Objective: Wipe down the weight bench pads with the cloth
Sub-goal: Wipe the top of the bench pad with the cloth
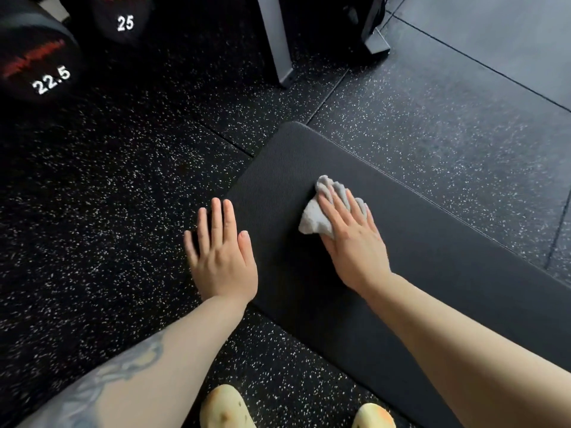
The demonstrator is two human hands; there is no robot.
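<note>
Two hands down on the bench pad (417,267): right hand (352,239) flat, fingers straight, pressing the crumpled grey cloth (321,211) near the pad's end, likely for wiping pressure; left hand (221,257) released, palm resting at the pad's corner, apparently bracing.

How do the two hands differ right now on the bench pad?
The right hand presses the cloth flat on the middle of the bench pad; the left hand is bare, with nothing under it but the pad's near corner. The right hand's fingers spread over the cloth; the left hand's lie closer together. Both are flat, palms down, fingers straight.
</note>
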